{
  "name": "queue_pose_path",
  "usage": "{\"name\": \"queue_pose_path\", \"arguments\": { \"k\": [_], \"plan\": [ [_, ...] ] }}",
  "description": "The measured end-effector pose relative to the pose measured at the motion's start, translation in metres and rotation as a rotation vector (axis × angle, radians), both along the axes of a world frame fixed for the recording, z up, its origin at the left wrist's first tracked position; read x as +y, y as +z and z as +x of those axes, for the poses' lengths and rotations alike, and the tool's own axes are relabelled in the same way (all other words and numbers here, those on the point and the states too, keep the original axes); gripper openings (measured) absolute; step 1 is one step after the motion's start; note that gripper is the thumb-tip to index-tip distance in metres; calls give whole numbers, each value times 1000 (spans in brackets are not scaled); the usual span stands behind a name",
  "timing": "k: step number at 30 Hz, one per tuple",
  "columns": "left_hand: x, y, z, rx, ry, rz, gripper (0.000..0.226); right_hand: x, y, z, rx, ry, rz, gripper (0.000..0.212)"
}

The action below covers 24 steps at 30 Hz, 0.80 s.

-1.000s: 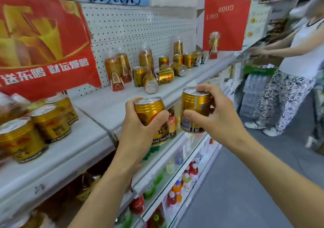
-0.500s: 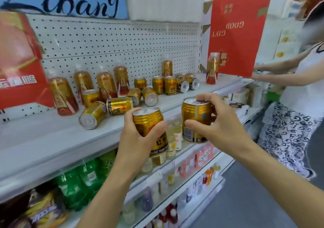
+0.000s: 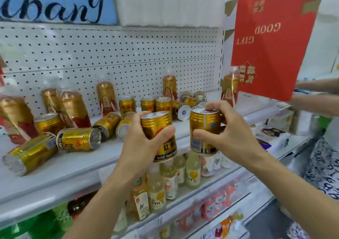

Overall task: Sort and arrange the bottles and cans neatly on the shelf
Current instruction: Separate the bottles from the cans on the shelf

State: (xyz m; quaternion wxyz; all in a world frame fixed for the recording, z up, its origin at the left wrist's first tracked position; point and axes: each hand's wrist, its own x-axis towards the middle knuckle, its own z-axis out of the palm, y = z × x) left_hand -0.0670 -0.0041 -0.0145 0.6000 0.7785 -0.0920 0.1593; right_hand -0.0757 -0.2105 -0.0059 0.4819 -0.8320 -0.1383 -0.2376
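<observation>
My left hand (image 3: pixel 145 147) grips an upright gold can (image 3: pixel 159 128) in front of the white shelf (image 3: pixel 78 167). My right hand (image 3: pixel 229 134) holds a second gold can (image 3: pixel 203 126) upright beside it, a little further right. Behind them the shelf carries several gold cans, some standing (image 3: pixel 163 105), some lying on their side (image 3: pixel 78 138). Gold and red bottles (image 3: pixel 73 108) stand along the pegboard at the back, and another bottle (image 3: pixel 229 88) stands at the right end.
A red gift bag (image 3: pixel 271 36) hangs at the upper right. Another person (image 3: pixel 324 165) stands on the right, arms reaching to the shelf. Lower shelves hold pale drink bottles (image 3: pixel 192 170), green bottles (image 3: pixel 55 218) and red bottles.
My view has swung right along the shelf and closer to the scattered cans. Both hands still hold their cans, now nearer the shelf's front edge.
</observation>
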Motion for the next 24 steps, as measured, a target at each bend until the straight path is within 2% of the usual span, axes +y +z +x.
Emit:
{"name": "queue_pose_path", "arguments": {
  "k": [4,12,17,24],
  "plan": [
    [-32,2,54,12,16,-19,74,-35,-3,61,-7,-14,6,56],
    [-101,17,147,-1,-21,29,70,-100,9,157,-9,15,-7,68],
    [-136,20,179,4,-44,60,65,-138,19,197,0,10,-69,81],
    [-188,8,195,32,6,84,67,-188,8,226,19,37,-81,81]
  ]
}}
